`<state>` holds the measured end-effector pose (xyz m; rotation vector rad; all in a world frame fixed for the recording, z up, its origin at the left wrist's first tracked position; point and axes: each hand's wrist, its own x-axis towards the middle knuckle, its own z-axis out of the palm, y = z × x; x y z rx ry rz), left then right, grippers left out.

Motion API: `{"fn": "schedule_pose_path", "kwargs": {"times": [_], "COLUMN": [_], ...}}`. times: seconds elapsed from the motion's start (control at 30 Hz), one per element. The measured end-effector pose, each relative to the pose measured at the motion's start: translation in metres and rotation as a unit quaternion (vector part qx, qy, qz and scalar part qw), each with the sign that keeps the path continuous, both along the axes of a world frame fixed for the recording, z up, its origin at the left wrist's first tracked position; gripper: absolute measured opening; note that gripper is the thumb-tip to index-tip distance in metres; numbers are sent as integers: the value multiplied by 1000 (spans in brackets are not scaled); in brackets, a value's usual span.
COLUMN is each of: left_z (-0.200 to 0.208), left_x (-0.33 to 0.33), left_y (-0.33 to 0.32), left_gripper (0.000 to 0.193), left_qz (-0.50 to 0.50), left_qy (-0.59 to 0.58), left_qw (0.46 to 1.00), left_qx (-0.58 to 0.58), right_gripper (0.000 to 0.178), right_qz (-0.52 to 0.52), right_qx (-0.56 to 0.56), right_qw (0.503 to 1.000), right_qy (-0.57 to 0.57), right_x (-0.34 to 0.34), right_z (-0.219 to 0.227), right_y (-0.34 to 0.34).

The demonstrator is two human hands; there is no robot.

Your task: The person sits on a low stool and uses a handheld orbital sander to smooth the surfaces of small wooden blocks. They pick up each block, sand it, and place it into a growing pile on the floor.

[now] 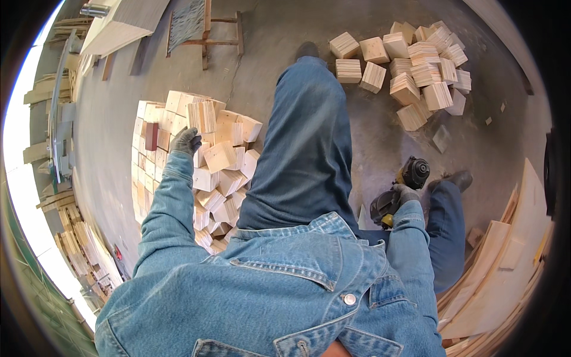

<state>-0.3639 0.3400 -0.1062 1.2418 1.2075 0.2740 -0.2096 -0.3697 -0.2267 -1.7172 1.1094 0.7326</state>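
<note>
Your grey-gloved left hand (185,141) is at the top of the large pile of pale, square-edged wooden blocks (219,156), which stands on the left side of the grey concrete floor (107,160). Its fingers curl against the near edge of a pale, stripe-edged layered wooden block (201,117) — whether they clamp it or only rest there, I cannot tell. Your grey-gloved right hand (406,193) is closed around a black-and-yellow power tool (414,172), on the right side of the floor, between your blue-trousered left leg (309,131) and your blue-trousered right leg (446,235).

The pile's left flank lies in close, even rows, with one reddish-brown rectangular block (151,137) among the pale ones; its right flank, beside your left leg, is loose, with blocks tilted at odd angles. Toward the floor's far right corner, a smaller heap of pale layered wooden blocks (425,65) lies in no order, well apart from the pile.

Judging by that, you look partway along: the even rows seem done, while the tumbled flank and the smaller heap seem left over — though whether the tool has worked any block is too small to make out
</note>
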Motion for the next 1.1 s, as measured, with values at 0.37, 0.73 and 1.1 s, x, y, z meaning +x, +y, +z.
{"fn": "schedule_pose_path", "kwargs": {"times": [0.37,0.73,1.1], "left_z": [55,17,24], "left_x": [-84,-208,-196], "left_y": [33,46,45], "left_gripper": [70,57,101], "left_qz": [31,106,-29], "left_qy": [110,345,487], "left_qw": [992,931,838], "left_qx": [62,56,245], "right_gripper": [19,17,16], "right_qz": [5,13,25], "right_qx": [32,-6,11], "right_qw": [997,997,995], "right_qy": [74,75,100], "right_x": [7,4,2], "right_z": [-18,3,-27], "right_y": [-8,5,-7]}}
